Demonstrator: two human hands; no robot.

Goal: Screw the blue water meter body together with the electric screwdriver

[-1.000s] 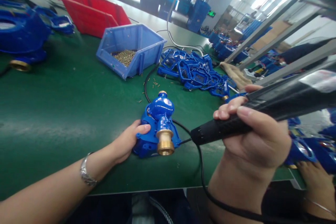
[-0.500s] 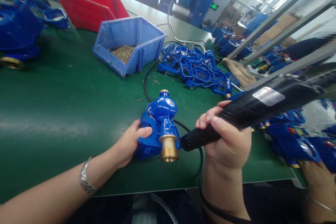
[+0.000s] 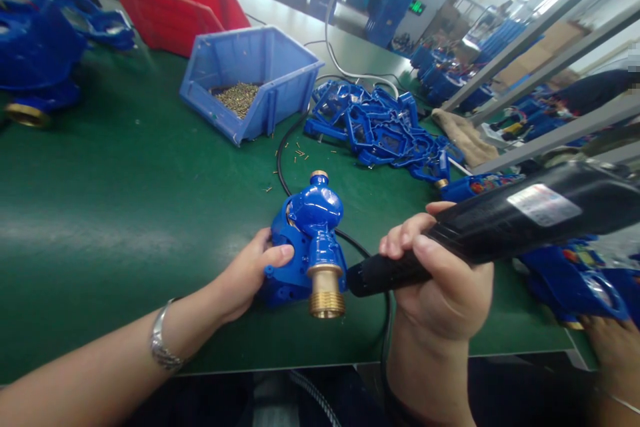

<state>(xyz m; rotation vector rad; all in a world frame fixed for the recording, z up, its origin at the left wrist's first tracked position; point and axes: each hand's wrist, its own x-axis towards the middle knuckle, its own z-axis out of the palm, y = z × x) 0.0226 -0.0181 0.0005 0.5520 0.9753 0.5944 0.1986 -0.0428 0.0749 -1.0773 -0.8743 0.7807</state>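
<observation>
Nearer you than the screw bin [image 3: 293,100]: blue housing [image 3: 317,210], black driver [image 3: 500,227] right beside it!
Your left hand [image 3: 250,273] clamps the housing, this side of the bin; just right of the bin, blue frames [image 3: 385,130] lie heaped; farther right and nearer you, your right hand [image 3: 450,293] wraps round the driver, pointing it at the housing.
</observation>
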